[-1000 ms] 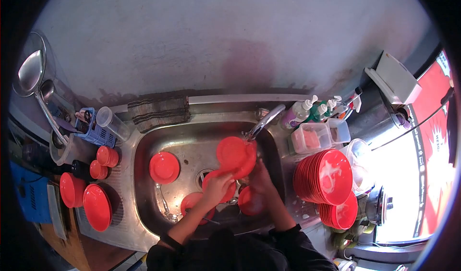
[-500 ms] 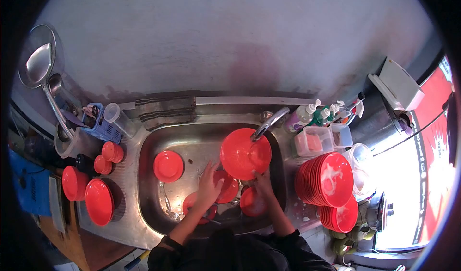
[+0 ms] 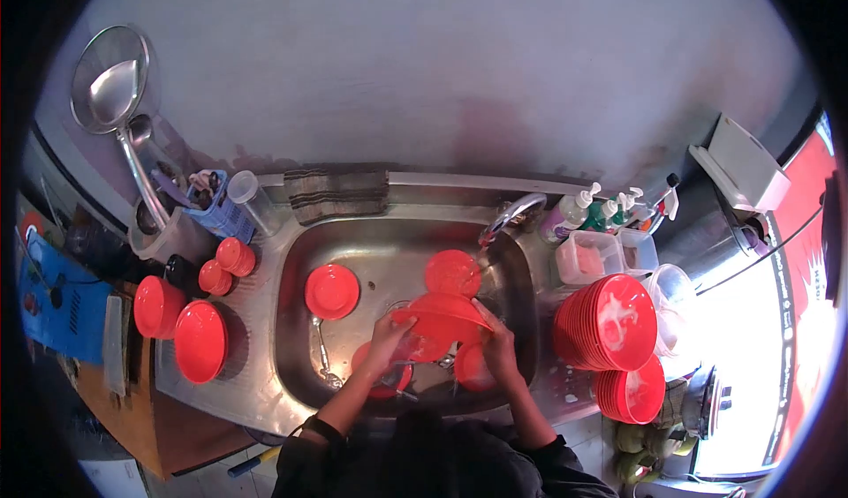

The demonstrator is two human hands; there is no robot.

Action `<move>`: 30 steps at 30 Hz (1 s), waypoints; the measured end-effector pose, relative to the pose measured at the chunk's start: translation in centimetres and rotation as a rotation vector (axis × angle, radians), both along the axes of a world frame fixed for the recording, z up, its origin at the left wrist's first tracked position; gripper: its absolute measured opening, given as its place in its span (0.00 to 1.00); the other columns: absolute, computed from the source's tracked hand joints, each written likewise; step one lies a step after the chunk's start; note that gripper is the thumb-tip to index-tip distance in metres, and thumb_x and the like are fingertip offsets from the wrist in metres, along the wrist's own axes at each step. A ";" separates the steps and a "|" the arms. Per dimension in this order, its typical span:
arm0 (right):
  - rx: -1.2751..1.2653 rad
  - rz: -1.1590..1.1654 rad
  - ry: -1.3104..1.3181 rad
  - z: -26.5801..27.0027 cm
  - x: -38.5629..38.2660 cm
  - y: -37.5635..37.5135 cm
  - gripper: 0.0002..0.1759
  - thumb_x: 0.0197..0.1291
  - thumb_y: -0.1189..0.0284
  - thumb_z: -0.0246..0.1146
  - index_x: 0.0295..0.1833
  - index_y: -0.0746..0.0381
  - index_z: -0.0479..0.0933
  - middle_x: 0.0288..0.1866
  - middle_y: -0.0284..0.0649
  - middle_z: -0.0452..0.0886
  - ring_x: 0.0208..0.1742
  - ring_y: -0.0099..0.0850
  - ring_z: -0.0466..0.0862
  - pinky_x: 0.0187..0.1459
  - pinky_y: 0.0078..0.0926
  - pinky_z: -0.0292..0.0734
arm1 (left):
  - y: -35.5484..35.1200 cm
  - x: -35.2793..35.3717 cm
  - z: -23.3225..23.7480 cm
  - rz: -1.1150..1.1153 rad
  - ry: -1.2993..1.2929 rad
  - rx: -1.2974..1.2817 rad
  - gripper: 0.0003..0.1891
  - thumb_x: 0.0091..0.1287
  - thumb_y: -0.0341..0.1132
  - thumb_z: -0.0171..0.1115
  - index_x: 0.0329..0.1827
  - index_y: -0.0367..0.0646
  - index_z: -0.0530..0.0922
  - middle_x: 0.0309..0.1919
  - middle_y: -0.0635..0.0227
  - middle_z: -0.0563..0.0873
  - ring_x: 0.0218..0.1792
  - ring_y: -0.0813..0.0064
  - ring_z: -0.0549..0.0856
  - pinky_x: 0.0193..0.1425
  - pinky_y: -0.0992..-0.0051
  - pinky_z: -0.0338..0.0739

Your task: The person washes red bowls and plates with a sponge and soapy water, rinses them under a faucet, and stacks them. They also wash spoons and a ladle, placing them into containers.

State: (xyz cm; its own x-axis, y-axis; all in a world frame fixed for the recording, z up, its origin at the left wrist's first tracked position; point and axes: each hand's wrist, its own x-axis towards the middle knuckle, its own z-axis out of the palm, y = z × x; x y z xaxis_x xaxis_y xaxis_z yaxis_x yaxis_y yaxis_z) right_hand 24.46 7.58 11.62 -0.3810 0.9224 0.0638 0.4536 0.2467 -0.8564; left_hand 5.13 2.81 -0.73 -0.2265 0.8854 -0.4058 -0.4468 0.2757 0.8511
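Note:
My left hand (image 3: 389, 339) and my right hand (image 3: 500, 341) are closed on opposite sides of a red bowl (image 3: 446, 315), which they hold tilted low over the sink. Behind it, below the curved tap (image 3: 512, 218), sits another red bowl (image 3: 453, 273). A small red plate (image 3: 332, 291) lies in the left part of the sink (image 3: 294, 357), with metal spoons (image 3: 323, 350) on the bottom below it. Near my wrists are more red dishes, one at the left (image 3: 402, 380) and one at the right (image 3: 473, 370), both partly hidden.
Stacked red bowls (image 3: 625, 323) with suds stand right of the sink, near clear plastic tubs (image 3: 587, 258) and pump bottles (image 3: 567, 215). On the left are red bowls (image 3: 201, 343), small cups (image 3: 235, 256), a blue basket (image 3: 231, 215) and a long-handled strainer (image 3: 113, 92). A striped cloth (image 3: 336, 195) lies behind.
The red bowl has come from under the tap towards me and tipped over. My left hand has taken hold of it too. A bowl near the tap now shows. The view has shifted slightly.

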 end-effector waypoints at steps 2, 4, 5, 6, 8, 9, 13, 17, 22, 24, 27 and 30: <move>0.169 0.074 0.003 -0.8 0.5 0.0 0.22 0.49 0.84 0.49 0.53 0.60 0.65 0.49 0.44 0.70 0.49 0.31 0.72 0.50 0.24 0.65 | -0.2 -0.3 2.6 -0.080 0.492 0.286 0.13 0.56 0.29 0.52 0.44 0.38 0.71 0.35 0.65 0.79 0.35 0.71 0.79 0.41 0.75 0.73; 0.236 0.138 -0.015 -1.1 0.7 -0.3 0.22 0.48 0.84 0.50 0.52 0.60 0.66 0.49 0.43 0.71 0.51 0.34 0.71 0.51 0.27 0.64 | -1.3 0.0 5.3 -0.065 0.681 0.344 0.13 0.55 0.28 0.52 0.44 0.38 0.71 0.36 0.62 0.79 0.36 0.69 0.79 0.42 0.75 0.72; 0.113 0.104 -0.001 -0.6 0.7 -0.5 0.25 0.45 0.83 0.53 0.53 0.61 0.65 0.51 0.45 0.68 0.52 0.35 0.69 0.53 0.27 0.62 | -2.1 0.0 6.6 -0.069 0.861 0.398 0.14 0.54 0.27 0.52 0.45 0.38 0.71 0.36 0.60 0.79 0.37 0.68 0.79 0.43 0.74 0.72; 0.121 0.103 -0.022 0.5 0.9 -0.8 0.26 0.43 0.83 0.55 0.53 0.62 0.64 0.53 0.46 0.67 0.54 0.36 0.67 0.53 0.27 0.62 | -2.9 -0.2 7.7 -0.034 0.878 0.380 0.14 0.54 0.27 0.52 0.45 0.38 0.71 0.36 0.60 0.79 0.37 0.68 0.79 0.43 0.74 0.72; 0.259 0.076 -0.149 4.0 1.5 -1.5 0.29 0.40 0.83 0.56 0.54 0.60 0.63 0.55 0.46 0.64 0.57 0.39 0.63 0.55 0.31 0.58 | -4.9 -0.8 9.3 -0.010 1.105 0.212 0.15 0.53 0.28 0.52 0.46 0.40 0.71 0.37 0.56 0.78 0.40 0.67 0.78 0.44 0.72 0.70; 0.393 0.043 -0.249 5.8 2.2 -1.7 0.30 0.39 0.83 0.56 0.54 0.59 0.64 0.56 0.46 0.63 0.59 0.40 0.60 0.57 0.34 0.55 | -5.6 -1.4 8.8 0.122 1.078 0.286 0.14 0.55 0.29 0.52 0.45 0.37 0.70 0.36 0.56 0.78 0.39 0.66 0.78 0.43 0.71 0.70; 0.569 -0.203 -0.360 11.0 7.4 -2.5 0.24 0.45 0.77 0.55 0.52 0.61 0.65 0.55 0.45 0.63 0.60 0.40 0.58 0.59 0.36 0.50 | -9.6 -4.3 10.5 0.553 0.930 0.063 0.14 0.56 0.31 0.52 0.44 0.35 0.69 0.35 0.59 0.79 0.38 0.73 0.77 0.43 0.74 0.68; 0.560 -0.433 -0.617 11.2 12.0 -3.1 0.22 0.51 0.69 0.52 0.53 0.62 0.64 0.57 0.47 0.61 0.59 0.42 0.58 0.58 0.36 0.50 | -14.1 -10.7 7.2 0.980 0.551 0.224 0.17 0.52 0.28 0.53 0.46 0.38 0.66 0.37 0.66 0.75 0.36 0.76 0.75 0.37 0.77 0.72; 0.284 -0.413 -0.720 8.7 16.1 -2.8 0.21 0.51 0.68 0.52 0.51 0.65 0.66 0.48 0.54 0.68 0.52 0.44 0.66 0.53 0.33 0.59 | -18.3 -13.7 11.8 1.171 0.244 0.240 0.17 0.51 0.26 0.49 0.45 0.35 0.65 0.35 0.60 0.76 0.28 0.70 0.79 0.23 0.77 0.77; 0.081 -0.438 -0.612 9.3 14.8 -3.5 0.19 0.51 0.69 0.52 0.48 0.68 0.67 0.41 0.55 0.72 0.45 0.46 0.71 0.46 0.34 0.64 | -19.7 -15.4 10.2 1.243 0.192 0.233 0.18 0.49 0.24 0.47 0.47 0.36 0.63 0.34 0.58 0.76 0.24 0.69 0.79 0.18 0.78 0.76; 0.254 -0.418 -0.658 8.8 14.9 -3.8 0.16 0.51 0.72 0.51 0.45 0.69 0.68 0.36 0.55 0.73 0.38 0.47 0.73 0.40 0.37 0.66 | -21.1 -17.2 9.5 1.317 0.143 0.157 0.19 0.49 0.22 0.45 0.48 0.36 0.62 0.31 0.57 0.76 0.19 0.69 0.79 0.14 0.79 0.75; 0.325 -0.443 -0.694 8.4 15.6 -3.5 0.14 0.49 0.75 0.50 0.43 0.67 0.70 0.34 0.53 0.74 0.36 0.47 0.74 0.37 0.38 0.67 | -22.1 -19.0 8.7 1.293 0.127 0.099 0.19 0.48 0.24 0.44 0.47 0.36 0.62 0.27 0.58 0.77 0.15 0.71 0.77 0.14 0.80 0.74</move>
State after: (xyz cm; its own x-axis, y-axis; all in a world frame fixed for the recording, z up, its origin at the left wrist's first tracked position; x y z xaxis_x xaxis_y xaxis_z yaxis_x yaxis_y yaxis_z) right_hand 40.02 4.06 20.01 -0.0433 0.9708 0.2359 0.9566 0.1084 -0.2704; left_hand -13.86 -19.34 7.94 -0.9641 0.0230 -0.2646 -0.2551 -0.3565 0.8988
